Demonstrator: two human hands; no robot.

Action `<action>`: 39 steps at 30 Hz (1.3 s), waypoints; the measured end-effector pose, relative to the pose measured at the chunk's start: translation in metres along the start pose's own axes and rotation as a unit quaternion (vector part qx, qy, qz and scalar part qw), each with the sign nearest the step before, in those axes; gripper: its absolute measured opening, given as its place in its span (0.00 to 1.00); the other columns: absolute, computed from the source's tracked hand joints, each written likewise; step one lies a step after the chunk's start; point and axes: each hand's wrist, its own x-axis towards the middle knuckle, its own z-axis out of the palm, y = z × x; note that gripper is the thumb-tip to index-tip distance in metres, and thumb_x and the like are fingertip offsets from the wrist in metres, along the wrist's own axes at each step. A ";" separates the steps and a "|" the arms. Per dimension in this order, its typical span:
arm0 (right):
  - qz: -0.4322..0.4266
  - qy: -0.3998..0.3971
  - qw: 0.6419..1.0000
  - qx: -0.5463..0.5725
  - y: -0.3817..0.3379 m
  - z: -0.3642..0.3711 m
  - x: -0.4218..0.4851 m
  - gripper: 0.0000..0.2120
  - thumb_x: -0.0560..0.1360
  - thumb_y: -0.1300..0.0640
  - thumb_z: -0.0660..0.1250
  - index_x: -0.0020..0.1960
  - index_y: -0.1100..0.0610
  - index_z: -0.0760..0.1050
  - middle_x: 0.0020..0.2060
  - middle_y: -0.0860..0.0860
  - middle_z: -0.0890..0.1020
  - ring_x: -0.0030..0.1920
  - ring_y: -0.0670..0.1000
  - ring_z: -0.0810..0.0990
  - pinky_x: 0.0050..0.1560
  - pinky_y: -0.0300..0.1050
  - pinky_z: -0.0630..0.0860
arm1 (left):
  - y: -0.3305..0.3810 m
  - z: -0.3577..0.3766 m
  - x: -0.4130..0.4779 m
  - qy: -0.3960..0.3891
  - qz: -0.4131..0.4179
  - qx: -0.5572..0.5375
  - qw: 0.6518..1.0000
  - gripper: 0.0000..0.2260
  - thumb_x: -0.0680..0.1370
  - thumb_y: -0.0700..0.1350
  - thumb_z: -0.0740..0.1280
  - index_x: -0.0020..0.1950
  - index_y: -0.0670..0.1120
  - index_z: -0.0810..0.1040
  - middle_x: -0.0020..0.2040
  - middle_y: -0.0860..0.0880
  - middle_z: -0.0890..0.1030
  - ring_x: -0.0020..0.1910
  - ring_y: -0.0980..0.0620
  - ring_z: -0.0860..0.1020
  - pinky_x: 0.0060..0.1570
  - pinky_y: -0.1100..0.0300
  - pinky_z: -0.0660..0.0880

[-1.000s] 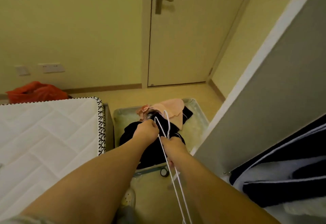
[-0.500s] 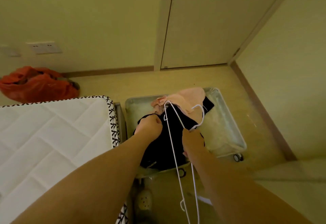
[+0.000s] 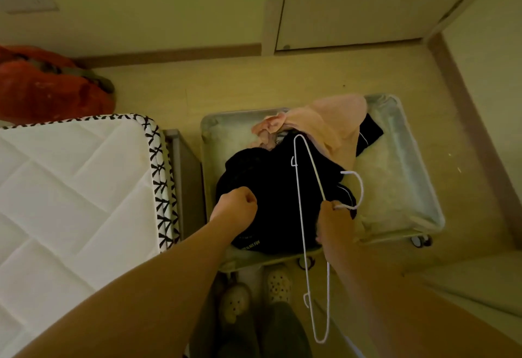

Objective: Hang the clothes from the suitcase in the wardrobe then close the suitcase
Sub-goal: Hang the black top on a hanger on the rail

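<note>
We see a white wire hanger (image 3: 314, 171) in the middle of the frame, over a black garment (image 3: 282, 194) with thin white lines. Above it lies a pink garment (image 3: 330, 123). The suitcase (image 3: 423, 177) is pale grey. On the left, the mattress (image 3: 70, 188) is white with diamond stitching, and its edge (image 3: 159, 177) has black crosses. An orange-red bag (image 3: 42, 89) sits at the upper left.

Your one camera rides on your head and looks steeply down and a little forward. The open suitcase (image 3: 418, 160) fills the middle of the view from above, just past your shoes (image 3: 278, 284) at 6 o'clock. Your forearms run in from 7 and 5 o'clock, so your left hand (image 3: 236, 206) and right hand (image 3: 334, 222) sit near the centre. The mattress (image 3: 70, 188) lies at 9 o'clock and the door (image 3: 353, 5) at 12. The wide lens bends the edges.
</note>
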 end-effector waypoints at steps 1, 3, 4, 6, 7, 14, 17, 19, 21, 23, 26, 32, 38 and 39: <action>0.000 0.000 1.000 0.004 0.010 0.004 0.017 0.09 0.80 0.61 0.53 0.42 0.60 0.67 0.31 0.55 0.68 0.35 0.55 0.69 0.42 0.51 0.70 | -0.008 0.009 0.015 -0.006 -0.011 0.005 1.000 0.08 0.80 0.43 0.56 0.45 0.52 0.72 0.44 0.48 0.77 0.52 0.41 0.80 0.51 0.48 0.78; 0.002 0.008 1.000 0.019 0.025 0.010 0.044 0.10 0.80 0.61 0.54 0.41 0.61 0.68 0.29 0.54 0.68 0.31 0.53 0.67 0.34 0.48 0.67 | -0.021 0.025 0.040 -0.013 -0.025 0.008 1.000 0.07 0.81 0.44 0.56 0.51 0.50 0.74 0.43 0.49 0.77 0.51 0.43 0.80 0.50 0.50 0.78; 0.011 0.009 0.999 0.034 0.033 0.012 0.058 0.11 0.79 0.61 0.55 0.38 0.59 0.67 0.28 0.53 0.67 0.28 0.51 0.66 0.30 0.45 0.65 | -0.027 0.034 0.053 -0.019 -0.032 0.008 0.999 0.08 0.81 0.44 0.56 0.53 0.49 0.74 0.45 0.48 0.77 0.50 0.43 0.80 0.50 0.50 0.78; 0.062 -0.017 0.993 0.099 0.046 0.016 0.081 0.15 0.77 0.61 0.55 0.32 0.55 0.62 0.22 0.49 0.64 0.22 0.47 0.61 0.22 0.38 0.59 | -0.040 0.052 0.075 -0.025 -0.039 0.011 0.999 0.09 0.81 0.44 0.56 0.56 0.48 0.75 0.48 0.46 0.78 0.51 0.43 0.80 0.49 0.51 0.78; 0.089 -0.043 0.986 0.135 0.057 0.020 0.095 0.16 0.77 0.60 0.55 0.31 0.54 0.60 0.19 0.47 0.63 0.19 0.46 0.59 0.20 0.36 0.56 | -0.049 0.063 0.089 -0.029 -0.047 0.014 0.998 0.09 0.81 0.43 0.56 0.56 0.47 0.75 0.49 0.45 0.78 0.51 0.43 0.79 0.49 0.51 0.78; 0.133 -0.126 0.964 0.193 0.118 0.051 0.173 0.23 0.81 0.44 0.52 0.30 0.55 0.61 0.14 0.48 0.62 0.15 0.44 0.59 0.19 0.34 0.55 | -0.104 0.116 0.174 0.011 -0.089 0.044 0.995 0.09 0.80 0.41 0.58 0.57 0.44 0.75 0.53 0.43 0.77 0.48 0.45 0.76 0.49 0.52 0.75; 0.161 -0.124 0.956 0.209 0.140 0.065 0.195 0.23 0.80 0.44 0.53 0.30 0.55 0.61 0.15 0.46 0.61 0.15 0.44 0.59 0.19 0.34 0.56 | -0.121 0.135 0.207 0.051 -0.096 0.069 0.992 0.14 0.79 0.41 0.60 0.64 0.44 0.72 0.64 0.42 0.72 0.59 0.41 0.74 0.57 0.50 0.74; 0.176 -0.114 0.950 0.231 0.155 0.069 0.208 0.23 0.80 0.44 0.54 0.30 0.55 0.61 0.15 0.47 0.61 0.15 0.44 0.58 0.19 0.32 0.56 | -0.127 0.142 0.230 0.087 -0.109 0.025 0.990 0.19 0.78 0.42 0.61 0.69 0.45 0.66 0.68 0.41 0.66 0.63 0.40 0.71 0.60 0.49 0.72; 0.185 -0.108 0.946 0.242 0.170 0.071 0.218 0.24 0.80 0.44 0.53 0.30 0.55 0.61 0.15 0.47 0.60 0.15 0.45 0.58 0.18 0.31 0.56 | -0.130 0.145 0.250 0.130 -0.130 -0.053 0.982 0.25 0.77 0.44 0.63 0.72 0.47 0.61 0.71 0.42 0.63 0.64 0.39 0.69 0.61 0.48 0.71; 0.189 -0.106 0.947 0.239 0.184 0.072 0.229 0.24 0.80 0.43 0.52 0.30 0.55 0.60 0.15 0.47 0.60 0.15 0.45 0.57 0.18 0.32 0.56 | -0.131 0.150 0.270 0.149 -0.142 -0.105 0.973 0.30 0.76 0.46 0.66 0.75 0.49 0.56 0.73 0.43 0.59 0.66 0.40 0.68 0.63 0.48 0.69; 0.189 -0.110 0.950 0.223 0.197 0.071 0.240 0.25 0.80 0.42 0.51 0.30 0.56 0.61 0.15 0.48 0.60 0.15 0.45 0.57 0.19 0.32 0.56 | -0.133 0.159 0.294 0.139 -0.158 -0.233 0.949 0.39 0.74 0.51 0.70 0.77 0.53 0.48 0.74 0.43 0.57 0.68 0.40 0.65 0.65 0.47 0.68; 0.195 -0.128 0.950 0.206 0.185 0.067 0.251 0.25 0.80 0.42 0.51 0.30 0.56 0.60 0.15 0.47 0.60 0.14 0.45 0.57 0.18 0.32 0.55 | -0.136 0.167 0.309 0.068 -0.220 -0.458 0.859 0.31 0.74 0.45 0.71 0.74 0.45 0.62 0.68 0.42 0.71 0.64 0.41 0.73 0.63 0.45 0.72; 0.207 -0.134 0.952 0.183 0.160 0.062 0.224 0.23 0.80 0.45 0.54 0.30 0.54 0.61 0.15 0.47 0.59 0.15 0.45 0.56 0.19 0.34 0.54 | -0.108 0.148 0.263 -0.013 -0.193 -0.291 0.937 0.18 0.78 0.43 0.66 0.66 0.39 0.72 0.57 0.41 0.78 0.54 0.41 0.77 0.54 0.51 0.75; 0.212 -0.136 0.951 0.181 0.150 0.061 0.213 0.22 0.80 0.46 0.54 0.30 0.55 0.62 0.15 0.47 0.60 0.15 0.45 0.56 0.19 0.34 0.54 | -0.101 0.136 0.249 -0.010 -0.181 -0.269 0.946 0.16 0.78 0.42 0.66 0.64 0.38 0.73 0.54 0.41 0.78 0.52 0.42 0.76 0.52 0.52 0.75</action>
